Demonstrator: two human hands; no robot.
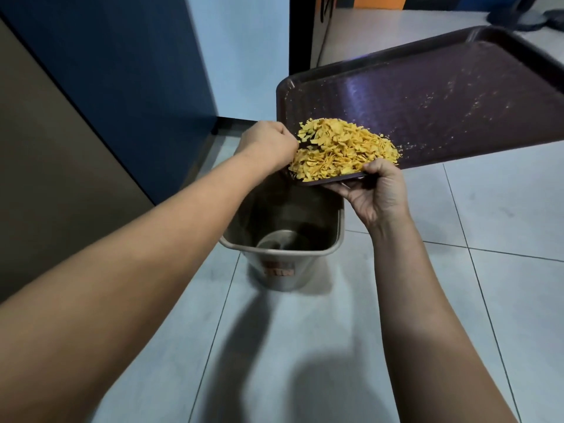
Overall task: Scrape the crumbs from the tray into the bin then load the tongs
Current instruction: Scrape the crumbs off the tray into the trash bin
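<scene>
Overhead, right hand grips the tilted tray; left hand (fingers curled, contents hidden) meets crumbs.

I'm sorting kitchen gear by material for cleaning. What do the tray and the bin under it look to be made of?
The tray looks like dark brown moulded plastic: semi-gloss sheen, rounded raised rim, fine scuffs. It could be coated fibreglass.
The bin looks like brushed stainless steel: grey, with soft reflections on the inner walls and a rolled lip.
</scene>
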